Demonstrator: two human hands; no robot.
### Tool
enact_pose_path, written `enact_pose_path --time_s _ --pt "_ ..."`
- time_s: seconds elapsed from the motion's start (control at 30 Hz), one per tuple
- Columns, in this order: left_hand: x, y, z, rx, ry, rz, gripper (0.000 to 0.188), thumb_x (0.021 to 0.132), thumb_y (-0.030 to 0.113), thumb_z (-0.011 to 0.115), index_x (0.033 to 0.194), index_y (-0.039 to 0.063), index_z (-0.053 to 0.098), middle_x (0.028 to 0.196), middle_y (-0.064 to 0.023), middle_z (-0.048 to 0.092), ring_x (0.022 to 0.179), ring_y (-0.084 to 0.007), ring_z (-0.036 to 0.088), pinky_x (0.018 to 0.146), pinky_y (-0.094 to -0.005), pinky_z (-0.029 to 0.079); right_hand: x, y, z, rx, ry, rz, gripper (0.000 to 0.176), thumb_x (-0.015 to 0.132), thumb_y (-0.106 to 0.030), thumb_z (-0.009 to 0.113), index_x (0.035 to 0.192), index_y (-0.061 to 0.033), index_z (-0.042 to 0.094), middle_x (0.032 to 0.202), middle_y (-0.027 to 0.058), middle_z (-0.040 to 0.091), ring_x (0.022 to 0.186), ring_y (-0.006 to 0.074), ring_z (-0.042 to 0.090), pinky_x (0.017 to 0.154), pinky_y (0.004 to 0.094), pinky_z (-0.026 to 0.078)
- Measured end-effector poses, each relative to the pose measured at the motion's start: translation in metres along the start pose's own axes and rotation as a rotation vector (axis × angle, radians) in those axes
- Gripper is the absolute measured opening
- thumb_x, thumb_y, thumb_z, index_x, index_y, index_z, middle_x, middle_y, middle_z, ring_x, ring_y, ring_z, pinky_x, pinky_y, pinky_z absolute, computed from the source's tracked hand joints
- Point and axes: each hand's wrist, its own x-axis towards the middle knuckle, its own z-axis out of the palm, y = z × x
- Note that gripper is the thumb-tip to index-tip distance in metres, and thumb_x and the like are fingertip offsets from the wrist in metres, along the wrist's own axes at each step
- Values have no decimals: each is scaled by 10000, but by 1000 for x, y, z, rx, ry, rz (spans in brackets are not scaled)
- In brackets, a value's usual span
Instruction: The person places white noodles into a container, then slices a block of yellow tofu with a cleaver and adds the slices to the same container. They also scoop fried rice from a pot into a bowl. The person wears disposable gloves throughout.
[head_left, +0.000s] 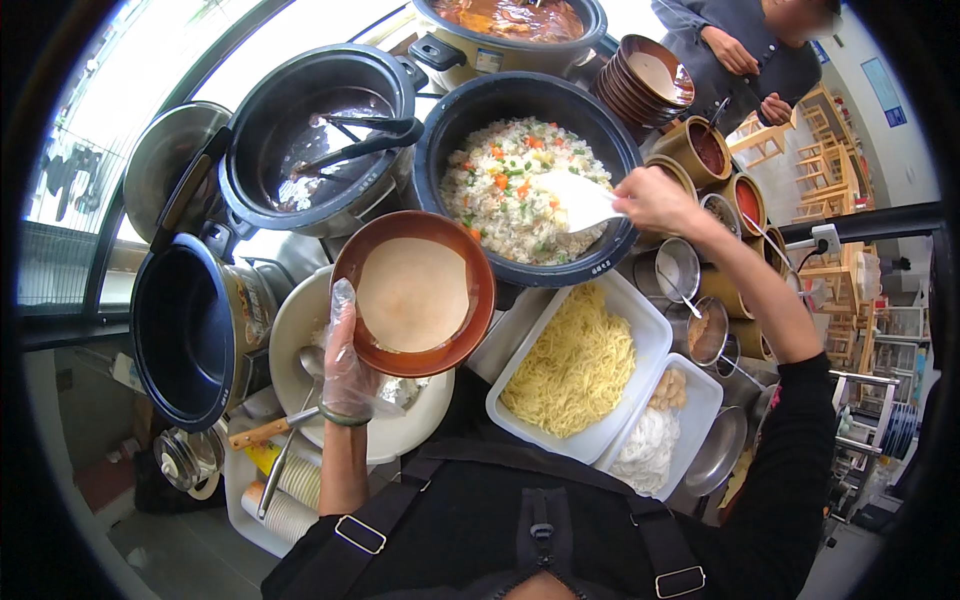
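Note:
My left hand (351, 360), in a clear plastic glove, grips the edge of a brown bowl (412, 292). The bowl has a pale inside with no food visible, and it hangs above a large cream basin (289, 352). In my bare right hand (656, 199) is the handle of a white rice paddle (577, 201). Its blade rests in fried rice (499, 184) dotted with carrot and green bits. That rice fills the lower part of a dark round cooker pot (450, 97), just beyond the bowl.
Yellow noodles (570, 360) fill a white tub by my right side. Behind are a dark pot with tongs (360, 142) and a stew pot (517, 22). Stacked bowls (645, 75) and several seasoning containers (705, 150) line the right. A person (742, 60) stands across the counter.

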Motion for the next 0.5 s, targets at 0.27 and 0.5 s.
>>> enact_pose_path --time_s 0.27,0.5 --pt "3 0 -1 -2 -96 -32 496 999 255 504 1415 12 386 1373 -142 519 1224 -259 546 1048 -396 442 35 -17 53 390 -48 -69 266 873 -202 647 945 42 725 606 94 654 500 133 608 515 300 494" --pt "6 7 24 63 -109 -7 503 984 184 529 1432 17 374 1360 -111 523 1228 -220 538 1034 -357 449 4 16 22 710 -127 -28 270 927 -200 628 1058 23 704 575 5 578 453 63 501 398 231 384"
